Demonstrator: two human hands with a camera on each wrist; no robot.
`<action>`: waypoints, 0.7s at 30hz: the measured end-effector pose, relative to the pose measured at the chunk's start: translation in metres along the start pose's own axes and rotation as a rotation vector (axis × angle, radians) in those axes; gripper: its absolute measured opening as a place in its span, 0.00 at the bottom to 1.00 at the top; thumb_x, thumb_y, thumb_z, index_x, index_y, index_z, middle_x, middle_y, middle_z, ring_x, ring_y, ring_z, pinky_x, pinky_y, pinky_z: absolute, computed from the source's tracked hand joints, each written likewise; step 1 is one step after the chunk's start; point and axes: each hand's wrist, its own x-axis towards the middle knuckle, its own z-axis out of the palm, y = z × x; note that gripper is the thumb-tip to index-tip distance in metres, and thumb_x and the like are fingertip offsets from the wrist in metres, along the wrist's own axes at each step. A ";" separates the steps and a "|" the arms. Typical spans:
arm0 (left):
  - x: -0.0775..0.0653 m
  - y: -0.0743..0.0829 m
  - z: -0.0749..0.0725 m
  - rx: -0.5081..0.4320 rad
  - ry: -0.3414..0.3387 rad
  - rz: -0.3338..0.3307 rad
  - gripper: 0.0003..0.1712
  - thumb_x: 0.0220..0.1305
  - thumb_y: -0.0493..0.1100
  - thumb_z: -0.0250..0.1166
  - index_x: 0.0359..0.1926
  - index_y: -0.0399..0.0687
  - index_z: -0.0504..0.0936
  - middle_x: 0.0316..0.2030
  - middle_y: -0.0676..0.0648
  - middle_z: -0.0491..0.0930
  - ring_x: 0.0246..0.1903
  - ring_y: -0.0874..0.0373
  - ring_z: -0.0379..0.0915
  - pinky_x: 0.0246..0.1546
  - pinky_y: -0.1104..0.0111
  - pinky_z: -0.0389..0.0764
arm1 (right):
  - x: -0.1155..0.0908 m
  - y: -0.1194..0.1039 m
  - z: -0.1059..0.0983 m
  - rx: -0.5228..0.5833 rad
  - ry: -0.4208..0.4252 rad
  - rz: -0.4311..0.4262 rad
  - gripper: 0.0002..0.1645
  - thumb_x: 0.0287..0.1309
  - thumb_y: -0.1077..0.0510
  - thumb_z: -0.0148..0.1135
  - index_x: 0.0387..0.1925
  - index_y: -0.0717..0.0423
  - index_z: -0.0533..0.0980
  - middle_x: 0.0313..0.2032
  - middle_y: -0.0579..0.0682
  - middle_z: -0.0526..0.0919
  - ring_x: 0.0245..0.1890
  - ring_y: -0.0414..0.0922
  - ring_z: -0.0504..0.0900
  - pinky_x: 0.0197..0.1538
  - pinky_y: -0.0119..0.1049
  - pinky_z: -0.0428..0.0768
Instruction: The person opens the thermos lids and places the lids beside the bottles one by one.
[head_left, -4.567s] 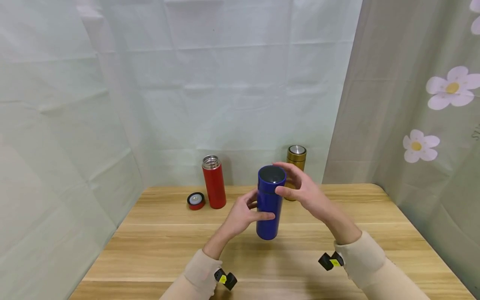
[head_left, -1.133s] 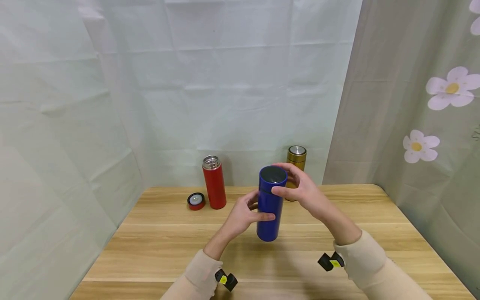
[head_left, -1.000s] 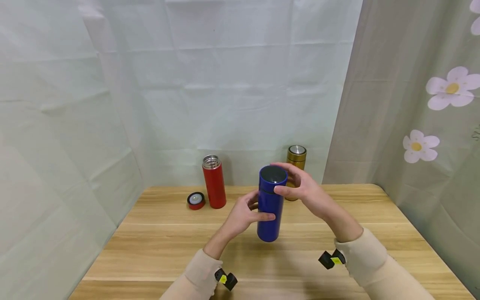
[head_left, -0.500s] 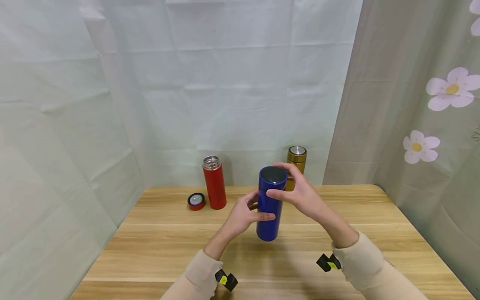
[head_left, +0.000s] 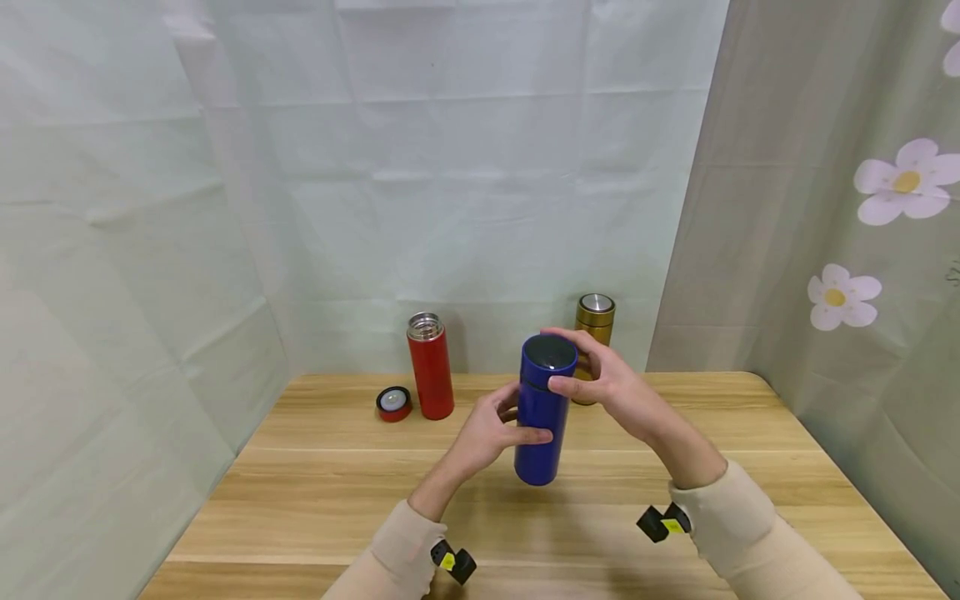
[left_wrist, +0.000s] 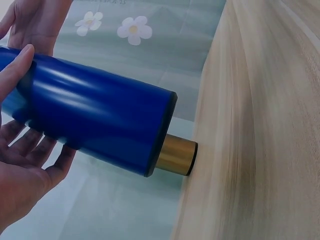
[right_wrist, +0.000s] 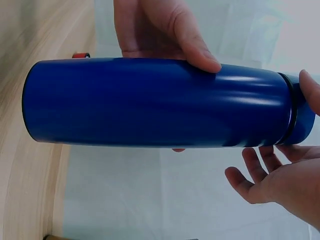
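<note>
A blue thermos flask (head_left: pixel 542 417) is held upright over the table, its base clear of the wood in the left wrist view. My left hand (head_left: pixel 483 429) grips its body, thumb across the near side and fingers behind. The flask's blue lid (right_wrist: pixel 304 111) has a dark glossy top, and a thin dark seam runs between lid and body. My right hand (head_left: pixel 611 387) holds the lid between thumb and fingers. In the right wrist view, its other fingers (right_wrist: pixel 255 172) spread below the flask.
An uncapped red thermos (head_left: pixel 431 379) stands at the back left, with its red lid (head_left: pixel 393 404) lying upturned beside it. A gold thermos (head_left: pixel 596 319), capped, stands behind my right hand. The wooden table (head_left: pixel 315 492) ends at a pale cloth backdrop (head_left: pixel 487 208).
The right thumb slid left across the lid half a second ago and is now back toward its right side. The left hand keeps its grip, and the flask stays in nearly the same place.
</note>
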 end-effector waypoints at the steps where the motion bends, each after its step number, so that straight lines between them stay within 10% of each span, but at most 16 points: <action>1: 0.000 0.000 0.000 0.001 0.001 -0.001 0.42 0.60 0.51 0.78 0.74 0.53 0.72 0.63 0.48 0.81 0.63 0.49 0.77 0.68 0.44 0.71 | 0.000 0.000 0.000 -0.009 0.010 0.003 0.43 0.69 0.52 0.67 0.79 0.48 0.60 0.71 0.59 0.70 0.70 0.60 0.70 0.66 0.63 0.73; 10: 0.000 0.000 0.000 0.003 0.007 -0.001 0.42 0.60 0.51 0.77 0.74 0.54 0.72 0.63 0.47 0.81 0.64 0.48 0.76 0.68 0.44 0.70 | 0.000 0.002 0.012 -0.298 0.209 0.013 0.50 0.57 0.40 0.77 0.72 0.50 0.62 0.65 0.56 0.73 0.66 0.63 0.70 0.60 0.66 0.74; 21: 0.000 0.001 0.001 -0.007 -0.011 0.003 0.43 0.60 0.51 0.78 0.74 0.54 0.72 0.63 0.49 0.81 0.62 0.50 0.77 0.68 0.43 0.70 | -0.002 -0.002 0.001 -0.067 0.055 0.025 0.42 0.66 0.49 0.70 0.76 0.48 0.63 0.69 0.57 0.72 0.69 0.63 0.71 0.62 0.61 0.77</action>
